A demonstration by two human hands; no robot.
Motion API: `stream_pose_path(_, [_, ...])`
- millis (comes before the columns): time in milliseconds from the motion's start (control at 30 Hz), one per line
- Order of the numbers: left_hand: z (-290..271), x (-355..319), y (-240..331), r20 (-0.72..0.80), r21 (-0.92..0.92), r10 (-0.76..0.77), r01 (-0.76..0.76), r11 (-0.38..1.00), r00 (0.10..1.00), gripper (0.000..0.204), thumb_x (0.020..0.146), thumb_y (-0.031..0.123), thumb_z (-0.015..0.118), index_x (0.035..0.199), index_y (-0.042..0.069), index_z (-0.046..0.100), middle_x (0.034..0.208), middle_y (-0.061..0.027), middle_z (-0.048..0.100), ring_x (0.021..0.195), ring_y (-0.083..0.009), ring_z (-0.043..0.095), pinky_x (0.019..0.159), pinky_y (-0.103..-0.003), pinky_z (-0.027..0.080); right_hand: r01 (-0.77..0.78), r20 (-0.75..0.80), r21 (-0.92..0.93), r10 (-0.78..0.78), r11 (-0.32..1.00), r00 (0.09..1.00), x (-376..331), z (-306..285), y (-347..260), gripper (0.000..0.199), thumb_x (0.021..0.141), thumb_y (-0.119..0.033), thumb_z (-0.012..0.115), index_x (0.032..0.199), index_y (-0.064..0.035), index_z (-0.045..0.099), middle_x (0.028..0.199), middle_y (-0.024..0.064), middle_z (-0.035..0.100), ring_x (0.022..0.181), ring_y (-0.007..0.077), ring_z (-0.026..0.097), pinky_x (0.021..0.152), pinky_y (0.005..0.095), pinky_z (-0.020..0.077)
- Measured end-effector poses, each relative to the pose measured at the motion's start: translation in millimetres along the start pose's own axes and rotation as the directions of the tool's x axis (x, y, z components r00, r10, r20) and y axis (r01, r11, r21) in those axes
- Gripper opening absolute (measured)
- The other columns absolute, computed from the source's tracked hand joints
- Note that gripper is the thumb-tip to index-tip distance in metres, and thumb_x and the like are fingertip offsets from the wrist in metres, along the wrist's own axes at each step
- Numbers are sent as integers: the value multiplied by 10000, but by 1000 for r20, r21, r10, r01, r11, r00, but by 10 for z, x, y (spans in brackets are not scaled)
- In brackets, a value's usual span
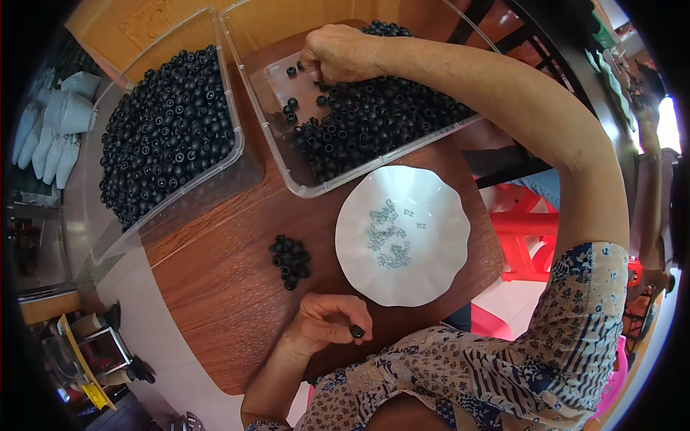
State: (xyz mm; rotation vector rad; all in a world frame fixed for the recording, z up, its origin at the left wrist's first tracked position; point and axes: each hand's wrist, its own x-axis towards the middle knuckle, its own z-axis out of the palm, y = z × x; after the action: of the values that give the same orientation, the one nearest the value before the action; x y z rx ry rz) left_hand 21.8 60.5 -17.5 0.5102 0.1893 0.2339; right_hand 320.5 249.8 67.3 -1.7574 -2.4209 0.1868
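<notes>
Close to my body, above the table's near edge, my left hand [332, 321] pinches one small black ring-like part [356, 331] between thumb and fingers. My right arm stretches far forward over a clear plastic bin [310, 191], partly filled with similar black hollow parts [381, 118]. Inside that bin, at its far left, my right hand [343, 54] is closed with fingers bent down; whatever they hold is hidden. Between the two hands lies a white scalloped dish [438, 248] with many tiny clear pieces [388, 241] in it. A small heap of black parts [290, 261] rests on the wood beyond my left hand.
A second clear bin [251, 172], heaped with black parts, stands at the left. Both bins rest on the brown wooden tabletop [208, 302]. A red plastic stool [521, 230] is beyond the table's right edge. White bags [54, 144] are stacked at far left.
</notes>
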Motion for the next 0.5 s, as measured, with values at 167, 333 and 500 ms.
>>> stream_pose_path(167, [-4, 6, 25, -1, -11, -7, 7, 1000, 1000, 204, 732, 68, 739, 868, -50, 643, 838, -155, 623, 734, -185, 587, 660, -272, 478, 91, 21, -23, -91, 996, 996, 111, 119, -57, 115, 604, -1, 674, 714, -36, 663, 707, 115, 658, 715, 283, 649, 630, 389, 491])
stream_pose_path(333, [-13, 22, 26, -2, 13, -4, 4, 1000, 1000, 207, 739, 76, 737, 869, -53, 641, 846, -153, 623, 737, -181, 584, 666, -272, 476, 152, 156, 131, -172, 980, 973, 123, 211, -162, 126, 611, 37, 661, 698, -56, 661, 702, 102, 657, 718, 267, 652, 615, 368, 497])
stream_pose_path(500, [-5, -5, 12, -81, 23, -8, 10, 1000, 997, 235, 687, 76, 761, 839, -60, 643, 784, -219, 618, 695, -265, 576, 585, -338, 479, 237, 236, -13, -227, 971, 945, 99, 317, -285, 133, 646, 43, 643, 713, -70, 655, 714, 92, 655, 743, 270, 652, 617, 368, 501])
